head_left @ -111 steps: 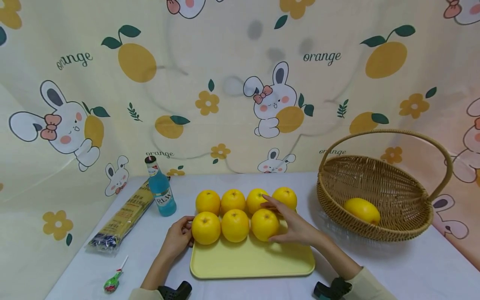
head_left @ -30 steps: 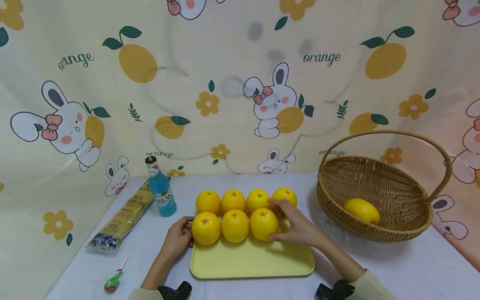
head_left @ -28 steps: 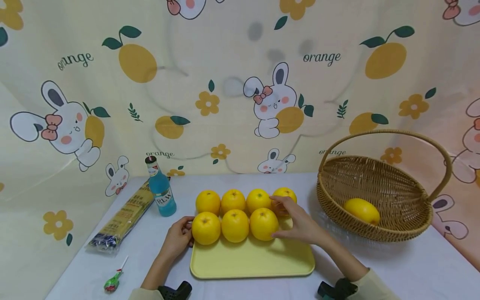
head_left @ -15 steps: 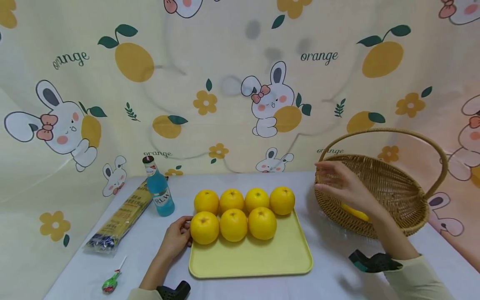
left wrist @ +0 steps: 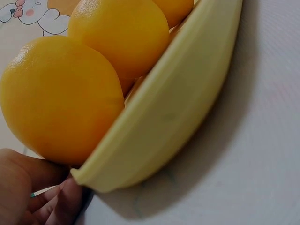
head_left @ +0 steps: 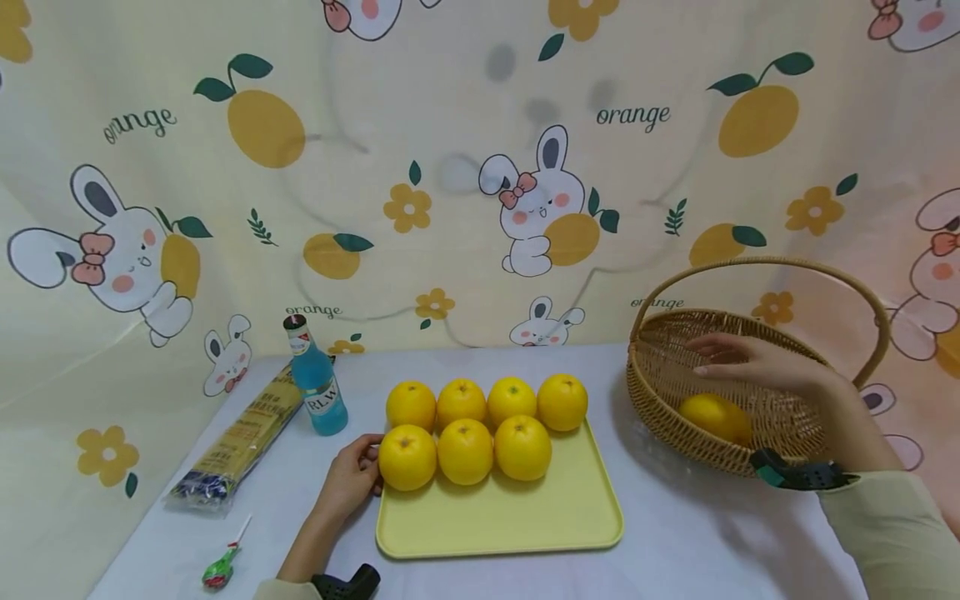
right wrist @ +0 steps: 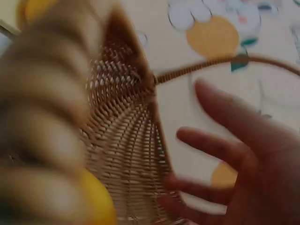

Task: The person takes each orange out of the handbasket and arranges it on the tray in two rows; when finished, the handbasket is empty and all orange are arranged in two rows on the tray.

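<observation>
Several oranges [head_left: 465, 451] stand in two rows on a pale yellow tray [head_left: 498, 529]. At the tray's left edge, my left hand [head_left: 351, 477] grips the rim beside the front-left orange [head_left: 407, 457]; the left wrist view shows its fingers [left wrist: 56, 199] curled at the tray's end. My right hand [head_left: 761, 362] hovers over the wicker basket [head_left: 660, 425], fingers spread and holding nothing. Below it in the basket lies a long yellow fruit [head_left: 715, 418]. In the right wrist view, the hand [right wrist: 243, 159] appears beside the woven wall, and the fruit is partly hidden.
Left of the tray stand a blue bottle [head_left: 318, 387] and a long gold package [head_left: 240, 437] lying flat. A green-wrapped lollipop [head_left: 220, 571] lies near the front left. The basket's tall handle [head_left: 757, 261] arches above its bowl. A printed cloth hangs behind the table.
My right hand has left the oranges and moved right, over the basket. The left hand stays at the tray's edge. The oranges keep their two rows.
</observation>
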{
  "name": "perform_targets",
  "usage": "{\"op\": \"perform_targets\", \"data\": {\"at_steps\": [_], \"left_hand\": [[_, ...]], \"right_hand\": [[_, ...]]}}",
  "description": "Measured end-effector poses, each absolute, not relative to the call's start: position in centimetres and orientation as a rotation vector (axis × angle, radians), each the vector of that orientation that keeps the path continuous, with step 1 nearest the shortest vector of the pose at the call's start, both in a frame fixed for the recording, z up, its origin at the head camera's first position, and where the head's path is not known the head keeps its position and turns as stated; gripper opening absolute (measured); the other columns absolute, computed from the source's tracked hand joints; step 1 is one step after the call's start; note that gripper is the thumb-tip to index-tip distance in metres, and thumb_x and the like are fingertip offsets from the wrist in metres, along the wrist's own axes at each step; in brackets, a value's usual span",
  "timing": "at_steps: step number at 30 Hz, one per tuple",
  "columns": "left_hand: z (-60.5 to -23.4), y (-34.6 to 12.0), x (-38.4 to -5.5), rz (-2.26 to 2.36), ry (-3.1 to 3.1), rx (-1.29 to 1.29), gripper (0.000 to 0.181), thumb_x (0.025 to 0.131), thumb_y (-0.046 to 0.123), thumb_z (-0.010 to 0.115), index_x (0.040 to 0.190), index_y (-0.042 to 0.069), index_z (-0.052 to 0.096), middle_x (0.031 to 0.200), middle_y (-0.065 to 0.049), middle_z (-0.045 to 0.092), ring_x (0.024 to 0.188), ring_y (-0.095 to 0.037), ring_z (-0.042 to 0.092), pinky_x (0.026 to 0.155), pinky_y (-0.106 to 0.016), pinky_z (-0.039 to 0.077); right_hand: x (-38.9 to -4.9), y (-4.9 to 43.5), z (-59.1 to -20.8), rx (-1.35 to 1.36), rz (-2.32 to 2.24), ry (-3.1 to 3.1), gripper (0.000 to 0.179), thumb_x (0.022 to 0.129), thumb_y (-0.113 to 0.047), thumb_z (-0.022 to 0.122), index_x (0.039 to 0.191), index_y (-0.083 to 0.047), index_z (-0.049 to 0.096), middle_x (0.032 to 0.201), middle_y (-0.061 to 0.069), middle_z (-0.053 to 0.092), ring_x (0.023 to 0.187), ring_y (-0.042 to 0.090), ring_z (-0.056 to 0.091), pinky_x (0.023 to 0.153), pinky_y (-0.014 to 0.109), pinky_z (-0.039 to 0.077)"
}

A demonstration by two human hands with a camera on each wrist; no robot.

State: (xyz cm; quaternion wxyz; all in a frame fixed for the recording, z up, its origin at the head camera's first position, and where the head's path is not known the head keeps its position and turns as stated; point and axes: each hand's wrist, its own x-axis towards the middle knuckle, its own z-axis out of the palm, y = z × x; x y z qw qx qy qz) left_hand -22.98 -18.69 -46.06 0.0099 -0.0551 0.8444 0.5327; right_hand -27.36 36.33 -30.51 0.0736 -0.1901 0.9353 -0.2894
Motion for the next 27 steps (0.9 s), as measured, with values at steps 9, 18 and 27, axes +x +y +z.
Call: {"op": "perform_targets", "data": {"at_steps": [9, 18, 27], "left_hand": [[-46.0, -18.8, -23.0, 1.661, 2.656, -0.159, 0.039, 0.085, -0.006, 0.051, 0.124, 0.000, 0.052, 0.087, -0.010, 0.052, 0.062, -0.019, 0.052, 0.055, -0.025, 0.052], [-45.8, -18.9, -23.1, 1.670, 2.652, -0.163, 0.040, 0.085, -0.007, 0.050, 0.124, 0.000, 0.052, 0.087, -0.011, 0.051, 0.063, -0.019, 0.051, 0.055, -0.025, 0.052], [-46.4, -18.8, -23.1, 1.667, 2.649, -0.168, 0.038, 0.086, -0.005, 0.052, 0.123, 0.001, 0.053, 0.087, -0.010, 0.052, 0.063, -0.019, 0.052, 0.055, -0.025, 0.052]], "right_hand": [[-28.3, 39.7, -30.9, -0.360, -0.977, 2.474, 0.060, 0.095, -0.028, 0.050, 0.144, -0.003, 0.026, 0.144, 0.034, 0.019, 0.123, 0.053, 0.033, 0.085, 0.061, 0.044], [-29.1, 40.2, -32.3, -0.178, -0.948, 2.278, 0.066, 0.096, -0.034, 0.048, 0.147, -0.005, 0.019, 0.146, 0.035, 0.011, 0.122, 0.054, 0.036, 0.089, 0.059, 0.043], [-29.1, 39.3, -34.2, -0.042, -0.978, 2.209, 0.069, 0.092, -0.031, 0.056, 0.144, 0.001, 0.023, 0.130, 0.026, 0.043, 0.108, 0.036, 0.053, 0.082, 0.051, 0.050]]}}
